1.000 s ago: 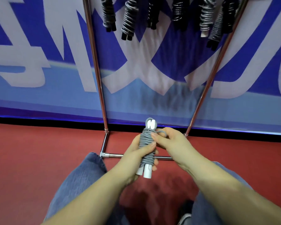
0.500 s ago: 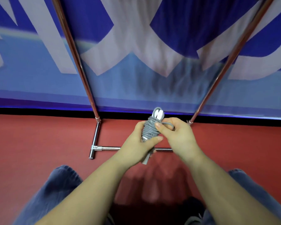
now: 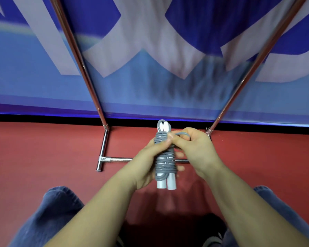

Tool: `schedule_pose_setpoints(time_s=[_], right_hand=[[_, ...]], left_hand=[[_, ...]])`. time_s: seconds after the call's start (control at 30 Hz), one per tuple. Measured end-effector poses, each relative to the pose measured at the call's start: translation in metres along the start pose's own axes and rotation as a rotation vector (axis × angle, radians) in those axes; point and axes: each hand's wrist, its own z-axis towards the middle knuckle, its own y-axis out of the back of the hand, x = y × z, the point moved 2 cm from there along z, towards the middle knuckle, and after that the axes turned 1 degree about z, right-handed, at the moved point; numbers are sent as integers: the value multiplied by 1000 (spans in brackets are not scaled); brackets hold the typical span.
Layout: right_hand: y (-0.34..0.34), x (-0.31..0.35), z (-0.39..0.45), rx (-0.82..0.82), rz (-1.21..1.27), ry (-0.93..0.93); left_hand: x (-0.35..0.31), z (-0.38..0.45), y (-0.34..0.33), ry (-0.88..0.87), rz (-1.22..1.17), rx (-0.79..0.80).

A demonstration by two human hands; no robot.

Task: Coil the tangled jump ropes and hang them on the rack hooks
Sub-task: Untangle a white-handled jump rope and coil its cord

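Coiled jump rope (image 3: 165,163) now tilted upright, gripped between both hands (image 3: 169,157), loop pinched.

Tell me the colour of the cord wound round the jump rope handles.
Grey cord wound round white handles, seen in the head view.

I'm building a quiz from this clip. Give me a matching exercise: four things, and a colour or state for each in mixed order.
Things:
1. rope cord
2. rope handles
3. rack poles
4. floor

States:
A. red
B. shiny metal
C. grey, wound tight
D. white, side by side

Pairs: 1-C, 2-D, 3-B, 4-A. The left hand grips the bundle; the right hand pinches the cord's loose loop.
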Motion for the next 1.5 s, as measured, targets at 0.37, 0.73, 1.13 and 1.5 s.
schedule_pose_setpoints(time_s=[0.37,0.73,1.13,1.5], right_hand=[[5,-3,12,-75,-196,63],[13,-13,20,11,-654,194],[17,-8,26,-134,-288,68],[1,-16,20,52,396,-173]], left_hand=[[-7,5,13,-162,56,-345],[5,3,13,-36,383,-164],[-4,3,14,-22,183,-165],[-6,7,18,-43,53,-195]])
